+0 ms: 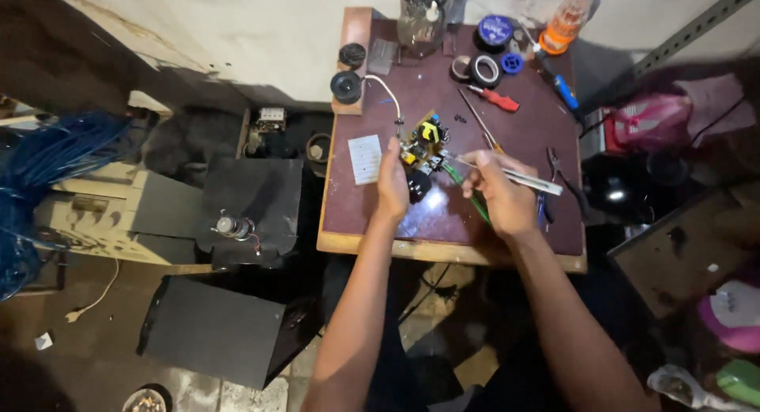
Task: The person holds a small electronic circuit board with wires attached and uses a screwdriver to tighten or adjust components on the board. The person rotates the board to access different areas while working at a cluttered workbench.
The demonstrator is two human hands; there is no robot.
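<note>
The small green circuit board with a yellow transformer [423,145] is sitting near the middle of the dark maroon worktable [443,214], and the left hand [393,182] is pinching its near-left edge, fingers closed on it. The right hand [500,192] is gripping slim metal tweezers [507,173], tips reaching into the board's right side. The risk, I'd say: a slip could be bridging components or tugging the white wire [386,91] behind the board. A red-handled screwdriver [495,98] is lying beyond the board, black tape rolls [484,69] farther back.
</note>
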